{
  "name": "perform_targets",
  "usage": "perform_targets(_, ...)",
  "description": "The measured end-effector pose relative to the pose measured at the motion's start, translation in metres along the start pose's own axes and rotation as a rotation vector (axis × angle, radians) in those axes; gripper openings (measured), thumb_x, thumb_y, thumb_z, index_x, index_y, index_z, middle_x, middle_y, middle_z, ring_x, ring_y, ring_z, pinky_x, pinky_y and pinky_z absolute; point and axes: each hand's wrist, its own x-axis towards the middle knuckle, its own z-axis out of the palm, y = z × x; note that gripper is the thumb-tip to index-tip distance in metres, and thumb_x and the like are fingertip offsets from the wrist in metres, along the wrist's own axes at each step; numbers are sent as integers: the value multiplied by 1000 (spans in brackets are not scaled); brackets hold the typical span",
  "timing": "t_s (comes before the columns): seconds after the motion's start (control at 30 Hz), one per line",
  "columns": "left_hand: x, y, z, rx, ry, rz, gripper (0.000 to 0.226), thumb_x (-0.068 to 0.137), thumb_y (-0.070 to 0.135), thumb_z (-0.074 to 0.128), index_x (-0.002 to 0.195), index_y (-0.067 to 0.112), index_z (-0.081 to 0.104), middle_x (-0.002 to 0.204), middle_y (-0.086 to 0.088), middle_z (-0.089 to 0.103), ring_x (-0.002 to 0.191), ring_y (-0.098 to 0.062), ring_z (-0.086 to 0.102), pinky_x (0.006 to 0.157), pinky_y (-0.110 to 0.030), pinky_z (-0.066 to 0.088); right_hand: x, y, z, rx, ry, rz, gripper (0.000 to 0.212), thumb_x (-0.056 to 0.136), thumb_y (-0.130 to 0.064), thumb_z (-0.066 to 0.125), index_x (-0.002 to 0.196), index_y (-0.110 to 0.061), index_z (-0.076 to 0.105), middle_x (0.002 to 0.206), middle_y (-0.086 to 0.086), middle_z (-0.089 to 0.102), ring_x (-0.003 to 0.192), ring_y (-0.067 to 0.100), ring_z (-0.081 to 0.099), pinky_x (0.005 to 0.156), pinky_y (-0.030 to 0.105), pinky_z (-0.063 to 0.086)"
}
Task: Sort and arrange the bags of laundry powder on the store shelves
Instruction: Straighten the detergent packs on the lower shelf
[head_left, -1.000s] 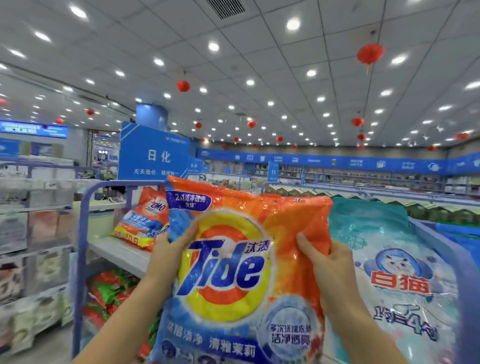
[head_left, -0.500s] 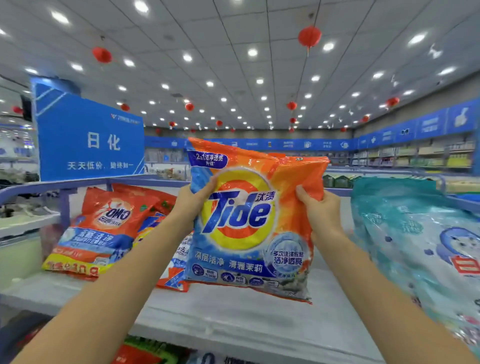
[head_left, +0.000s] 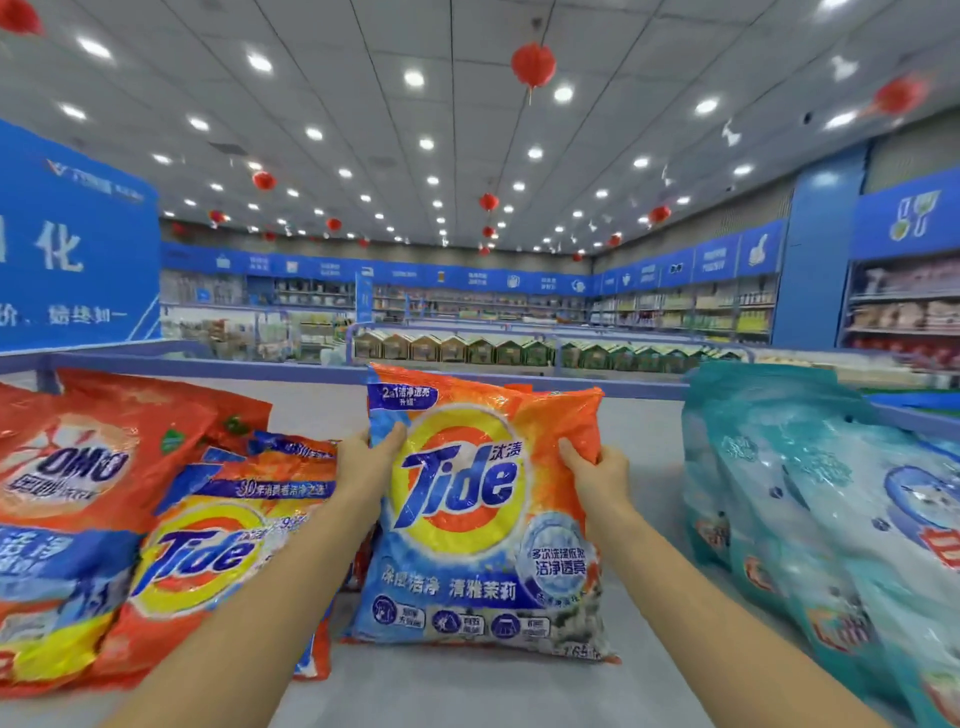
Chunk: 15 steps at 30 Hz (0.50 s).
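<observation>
An orange and blue Tide bag (head_left: 467, 525) stands nearly upright on the grey top shelf (head_left: 467, 691), its bottom edge touching the shelf. My left hand (head_left: 366, 465) grips its upper left edge and my right hand (head_left: 597, 475) grips its upper right edge. To the left a second Tide bag (head_left: 218, 551) leans against a red OMO bag (head_left: 88, 467). On the right stands a row of teal bags with a cat logo (head_left: 831, 519).
A blue rail (head_left: 644, 389) runs along the shelf's far edge. A blue sign with white characters (head_left: 72, 249) rises at the back left. Grey shelf surface shows between the held bag and the teal row. Other store aisles lie beyond.
The Tide bag has come down from in front of my face onto the top shelf and now rests on its bottom edge. Both hands kept their grip.
</observation>
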Motion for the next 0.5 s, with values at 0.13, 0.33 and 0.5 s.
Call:
perform_targets(0.13, 6, 2, 6, 32, 90, 108, 16, 91, 19, 62, 77, 12, 60, 78, -9, 59, 74, -22, 54, 65, -33, 40, 12, -1, 2, 4, -62, 11, 8, 88, -27, 64, 84, -20, 62, 87, 4, 69, 80, 23, 66, 69, 34, 54)
perform_targets(0.33, 1, 0, -8, 14, 141, 216, 17, 92, 17, 61, 77, 11, 62, 71, -4, 59, 63, -14, 51, 57, -30, 40, 12, 5, 4, 55, -204, 50, 16, 85, -31, 66, 95, -19, 62, 96, 8, 71, 88, 28, 69, 79, 44, 56)
perform_targets(0.5, 9, 10, -15, 35, 208, 206, 29, 91, 10, 58, 65, 19, 53, 62, -1, 49, 57, -13, 40, 52, -30, 31, 12, 3, 8, 56, -272, 44, 19, 87, -32, 64, 100, -19, 61, 98, 6, 71, 86, 23, 70, 70, 34, 57)
